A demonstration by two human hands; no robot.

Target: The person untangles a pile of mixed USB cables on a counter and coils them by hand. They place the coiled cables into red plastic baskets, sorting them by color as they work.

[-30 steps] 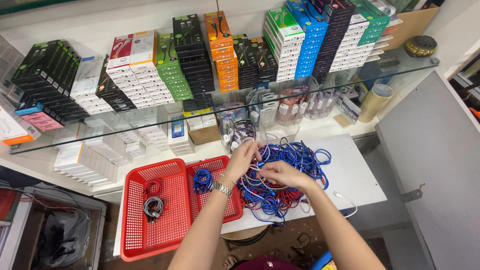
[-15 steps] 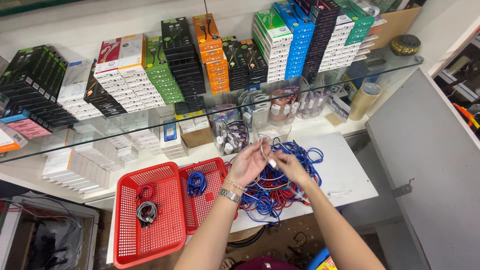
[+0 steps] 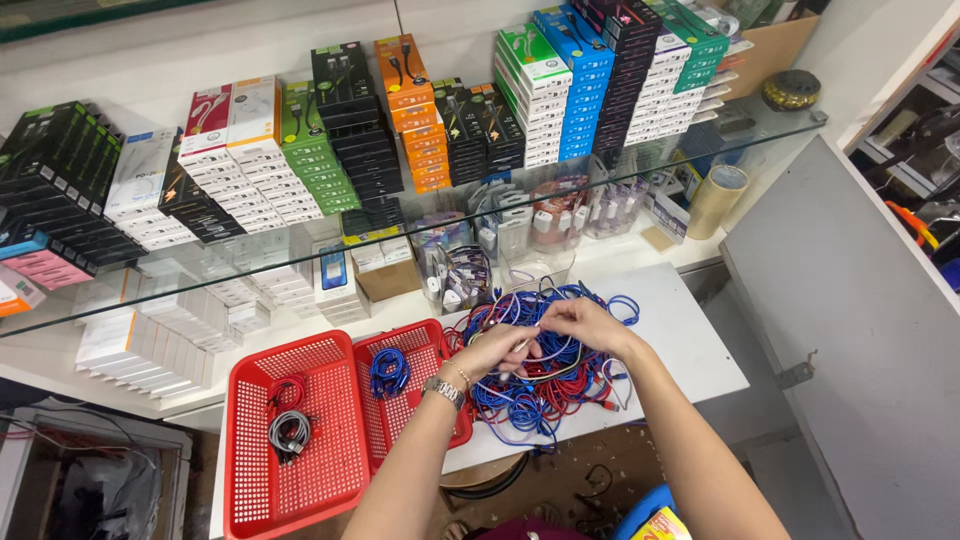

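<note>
Left hand (image 3: 492, 350) and right hand (image 3: 580, 322), fingers pinched together.

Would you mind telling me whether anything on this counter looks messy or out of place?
Yes: the blue and red cables lie in one tangled heap on the white counter, under the left hand and right hand, while coiled cables sit tidily in the red baskets.

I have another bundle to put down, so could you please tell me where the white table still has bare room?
The white table is bare along its right edge, right of the tangled cable pile, and on a strip behind the pile. The pile fills the middle under both hands. The two red baskets crowd the left; the larger holds only two coils.
</note>
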